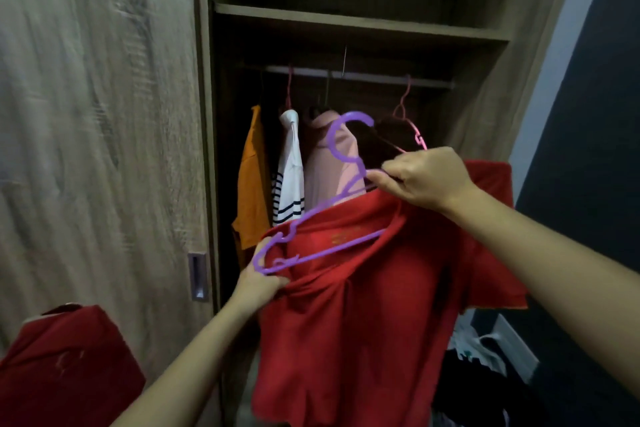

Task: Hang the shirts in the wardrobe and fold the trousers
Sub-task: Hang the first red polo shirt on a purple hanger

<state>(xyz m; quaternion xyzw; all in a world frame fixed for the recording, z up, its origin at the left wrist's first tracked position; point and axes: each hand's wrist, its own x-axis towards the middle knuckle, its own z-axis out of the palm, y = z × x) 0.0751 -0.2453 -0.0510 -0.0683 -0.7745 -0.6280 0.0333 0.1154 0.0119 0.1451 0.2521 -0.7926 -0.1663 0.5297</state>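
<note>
Our left hand (257, 282) pinches one red shirt (346, 322) and one purple hanger (311, 215); our right hand (427, 180) pinches the hanger's neck. Four garments (329, 166) hang behind; a second red shirt (69, 367) sits lower left.

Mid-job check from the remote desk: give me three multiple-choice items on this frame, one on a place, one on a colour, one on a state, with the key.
1. Where is the orange shirt?
A. leftmost garment on the rail
B. on the top shelf
C. on the floor

2. What colour is the hanger in the red shirt?
A. pink
B. purple
C. white

3. Is that hanger's hook on the rail?
A. yes, hooked on
B. no, held in front of the wardrobe
C. it has no hook

Key:
1 A, it hangs left of the striped shirt.
2 B, its hook and arms are purple.
3 B, the left hand and right hand hold it below the rail.
</note>
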